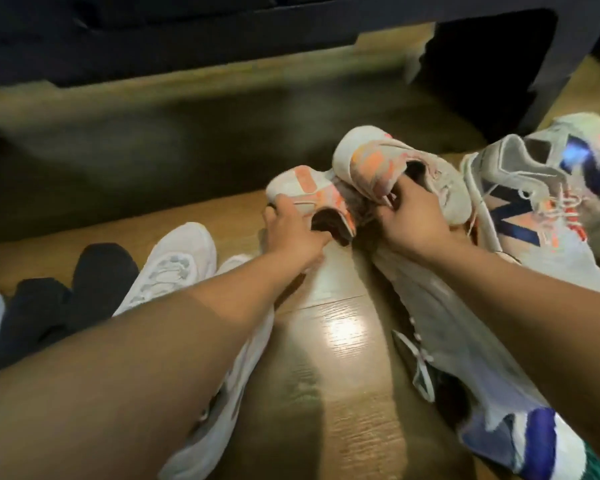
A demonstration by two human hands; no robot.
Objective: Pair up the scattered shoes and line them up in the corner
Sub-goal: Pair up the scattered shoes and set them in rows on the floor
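Observation:
Two small grey sneakers with orange patches sit side by side in the middle of the wooden floor. My left hand [291,226] grips the left small sneaker [303,187] at its heel and collar. My right hand [407,220] holds the right small sneaker [395,164], fingers curled into its opening, and that shoe is tipped up. Just right of them stands a pair of large grey sneakers with navy N logos [548,188]. A white sneaker [177,261] lies under my left forearm, beside two black shoes [94,282].
A dark piece of furniture [222,39] with an open gap beneath runs along the back; its leg [551,81] stands at the right. A long grey shoe with a purple heel [492,386] lies under my right forearm. Glossy bare floor [340,341] lies between my arms.

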